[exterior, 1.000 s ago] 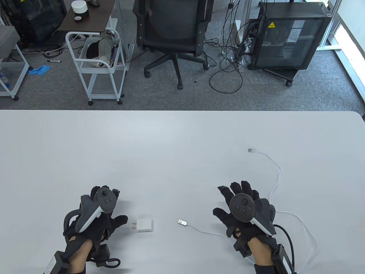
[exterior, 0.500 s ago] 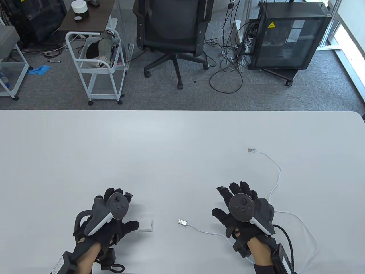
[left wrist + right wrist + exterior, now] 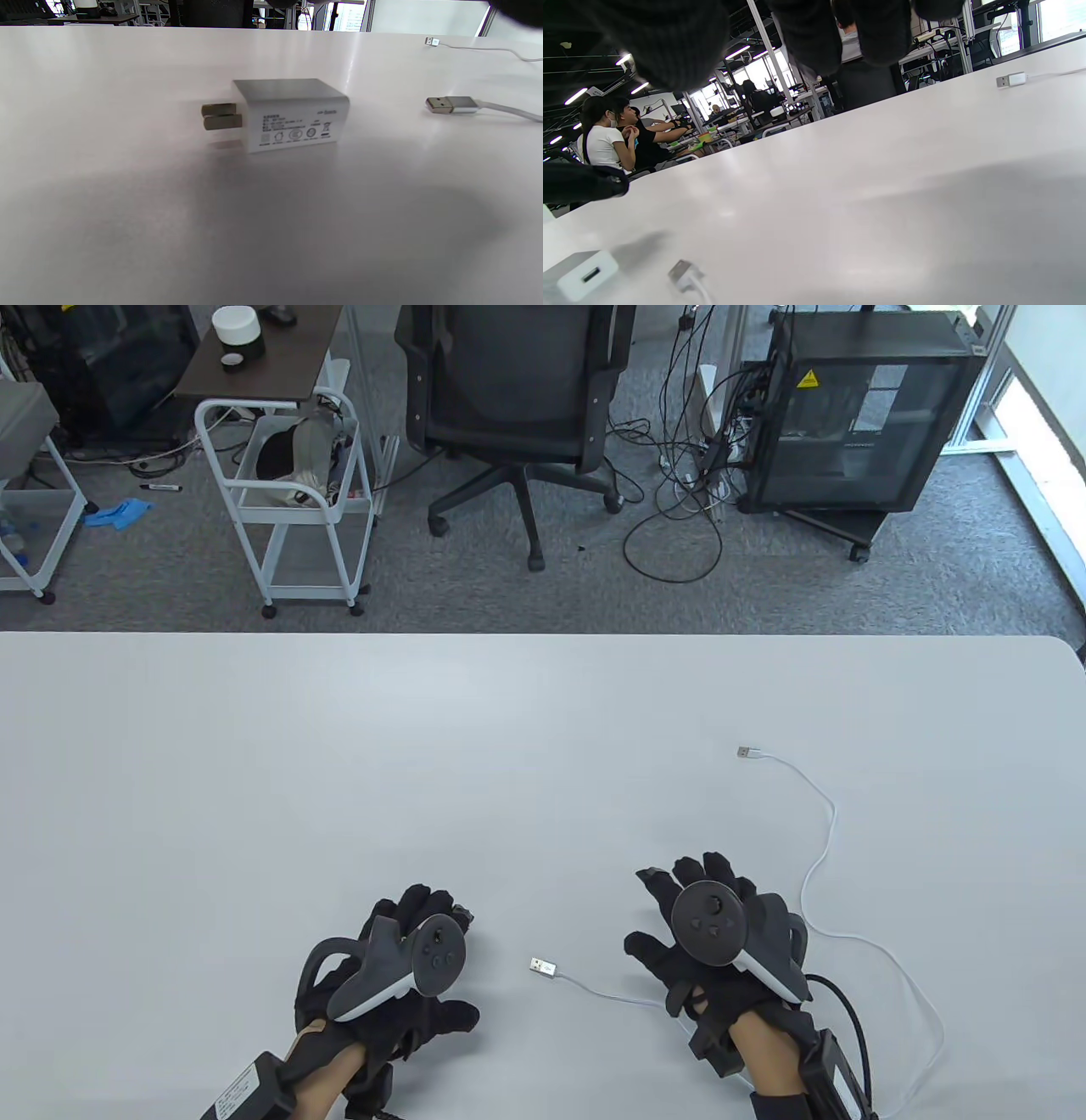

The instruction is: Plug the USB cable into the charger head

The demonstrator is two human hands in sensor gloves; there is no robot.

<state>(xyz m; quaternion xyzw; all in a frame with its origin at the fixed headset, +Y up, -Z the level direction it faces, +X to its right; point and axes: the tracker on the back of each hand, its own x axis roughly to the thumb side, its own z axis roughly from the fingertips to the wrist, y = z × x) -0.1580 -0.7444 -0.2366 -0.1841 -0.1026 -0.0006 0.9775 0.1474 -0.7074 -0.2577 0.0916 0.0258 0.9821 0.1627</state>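
The white charger head (image 3: 290,114) lies flat on the table (image 3: 509,729) beneath your left hand (image 3: 407,976), which hovers over it, grip apparently not yet closed, while the USB plug (image 3: 544,968) rests just right of it, beside your open, empty right hand (image 3: 713,942).

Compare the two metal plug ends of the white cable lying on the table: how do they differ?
The near USB plug is broader and lies beside the left hand; the far plug is smaller and lies well beyond the right hand. Both point left, lie untouched, and belong to one white cable.
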